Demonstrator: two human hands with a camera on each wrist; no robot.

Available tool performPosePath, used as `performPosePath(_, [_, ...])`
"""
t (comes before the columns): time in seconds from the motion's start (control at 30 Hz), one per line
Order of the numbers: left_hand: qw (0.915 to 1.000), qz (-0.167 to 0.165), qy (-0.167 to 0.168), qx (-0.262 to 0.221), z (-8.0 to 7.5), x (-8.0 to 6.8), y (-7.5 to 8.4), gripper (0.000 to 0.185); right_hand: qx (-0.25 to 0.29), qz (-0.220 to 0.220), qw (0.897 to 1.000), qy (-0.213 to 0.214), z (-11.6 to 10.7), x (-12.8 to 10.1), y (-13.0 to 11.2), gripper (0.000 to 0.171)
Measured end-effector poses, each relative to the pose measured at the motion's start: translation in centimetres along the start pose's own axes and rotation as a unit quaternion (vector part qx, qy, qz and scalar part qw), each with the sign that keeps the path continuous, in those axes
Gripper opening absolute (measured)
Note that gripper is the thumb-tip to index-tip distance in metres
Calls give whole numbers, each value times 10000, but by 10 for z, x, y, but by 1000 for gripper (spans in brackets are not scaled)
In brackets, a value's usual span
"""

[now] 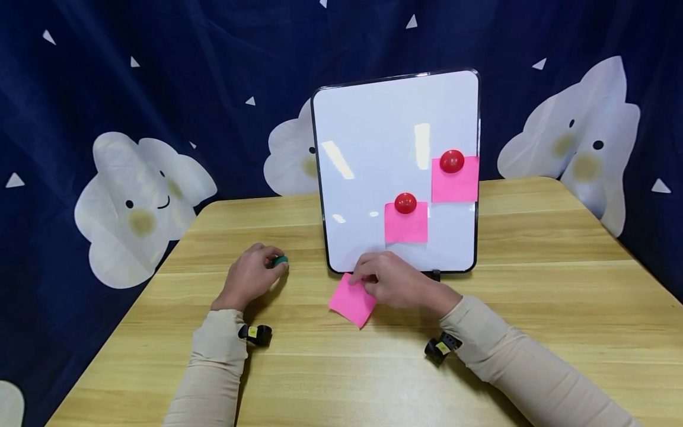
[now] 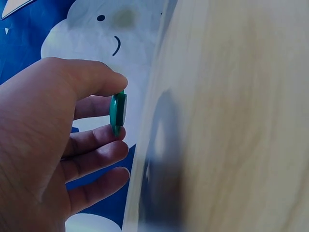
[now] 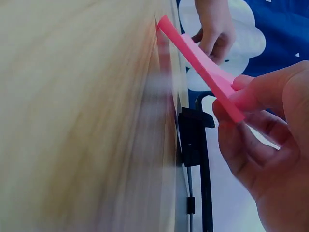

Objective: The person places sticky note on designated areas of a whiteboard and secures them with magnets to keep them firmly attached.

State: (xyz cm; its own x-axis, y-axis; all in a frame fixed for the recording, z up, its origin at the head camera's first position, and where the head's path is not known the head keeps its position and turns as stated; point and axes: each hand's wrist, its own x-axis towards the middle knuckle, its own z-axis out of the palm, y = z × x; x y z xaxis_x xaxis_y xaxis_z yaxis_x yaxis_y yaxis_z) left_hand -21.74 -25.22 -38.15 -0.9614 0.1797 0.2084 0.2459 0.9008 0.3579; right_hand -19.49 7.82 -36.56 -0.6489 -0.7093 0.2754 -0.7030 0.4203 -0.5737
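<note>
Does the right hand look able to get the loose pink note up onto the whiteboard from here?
Probably yes. The right hand already pinches the pink note just below the whiteboard, and nothing stands between them.

Right hand (image 1: pixel 397 283) covers the pink note's (image 1: pixel 352 303) upper corner; left hand's fingers (image 1: pixel 264 256) hide most of the green magnet (image 1: pixel 280 260). Wrist views: tabletop (image 3: pixel 82 121) blurred, both palms cut off at frame edge.

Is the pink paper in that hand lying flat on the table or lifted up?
Partly lifted. The right hand pinches one edge of the pink note and raises it, while its far corner touches the table.
</note>
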Motion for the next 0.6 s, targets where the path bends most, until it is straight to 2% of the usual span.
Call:
performPosePath(0.27, [9999,46,113,20,-1,0,4,28,253,86,9995,-149,-1,-1,0,36])
performPosePath(0.6, [9997,93,208,20,0,-1,6,28,187,101,9996,171,-1,0,0,31])
